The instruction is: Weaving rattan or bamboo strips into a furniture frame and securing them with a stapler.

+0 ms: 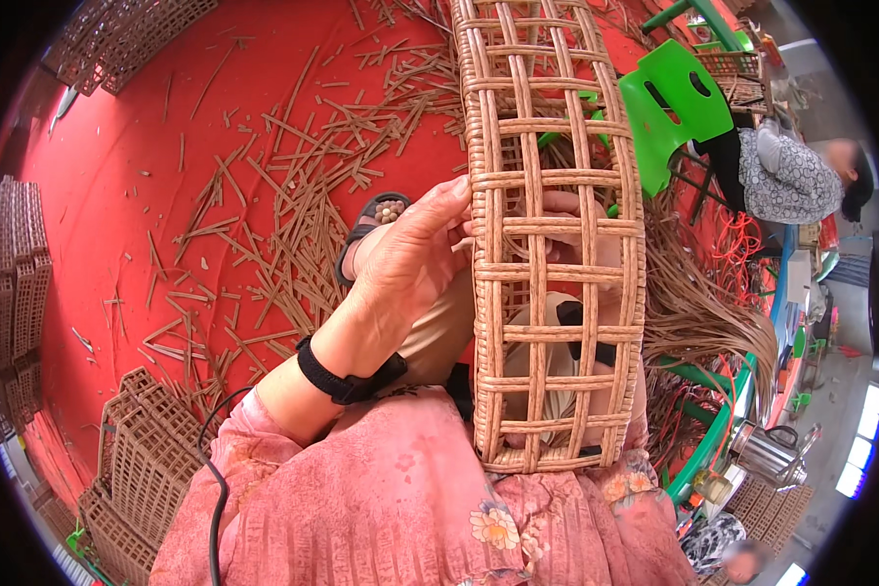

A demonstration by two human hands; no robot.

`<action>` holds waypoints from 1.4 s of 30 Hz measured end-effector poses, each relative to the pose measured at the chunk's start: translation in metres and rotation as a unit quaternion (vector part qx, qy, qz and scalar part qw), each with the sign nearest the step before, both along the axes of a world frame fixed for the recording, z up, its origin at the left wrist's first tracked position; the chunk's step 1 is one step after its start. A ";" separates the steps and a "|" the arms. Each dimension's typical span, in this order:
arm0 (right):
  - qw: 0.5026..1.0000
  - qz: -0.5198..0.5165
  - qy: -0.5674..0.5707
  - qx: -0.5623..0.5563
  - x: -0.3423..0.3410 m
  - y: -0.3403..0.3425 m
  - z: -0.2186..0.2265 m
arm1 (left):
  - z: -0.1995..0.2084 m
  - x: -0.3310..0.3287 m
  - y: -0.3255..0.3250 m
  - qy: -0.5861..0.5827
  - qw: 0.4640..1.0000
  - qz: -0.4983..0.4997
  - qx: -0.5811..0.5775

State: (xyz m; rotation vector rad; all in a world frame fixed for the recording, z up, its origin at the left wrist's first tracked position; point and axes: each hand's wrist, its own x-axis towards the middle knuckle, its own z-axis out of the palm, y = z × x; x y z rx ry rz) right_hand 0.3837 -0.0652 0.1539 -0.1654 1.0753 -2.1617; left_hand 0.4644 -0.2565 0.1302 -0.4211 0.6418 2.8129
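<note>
A long, narrow woven basket [537, 332] of tan wicker strands, with an open square lattice and a tightly wrapped rim, stands up lengthwise over my lap. My left hand [415, 230] is at its left edge, thumb against the rim and the other fingers curled in behind it. Through the lattice I see my right hand [581, 234] inside or behind the basket, its fingers bent. The strands cover much of that hand, and what it pinches, if anything, is hidden. A black strap [337, 376] circles my left wrist.
Cut strand pieces [303, 225] litter the red floor covering [98, 225]. Stacked woven baskets [146, 449] stand at left. At right are a bundle of long strands [703, 303], a green chair [669, 107], a green frame [723, 420], a metal flask [767, 454] and a seated person [791, 176].
</note>
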 end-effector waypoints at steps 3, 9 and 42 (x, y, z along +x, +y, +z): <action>1.000 0.005 -0.002 0.002 -0.002 -0.004 0.001 | -0.001 -0.001 0.000 -0.006 1.000 0.004 0.006; 1.000 0.015 -0.009 0.009 -0.006 -0.009 0.002 | -0.005 -0.002 0.000 0.016 1.000 -0.014 0.016; 0.998 0.017 0.031 -0.060 0.000 -0.026 -0.003 | -0.008 -0.002 0.000 0.009 0.999 -0.014 0.039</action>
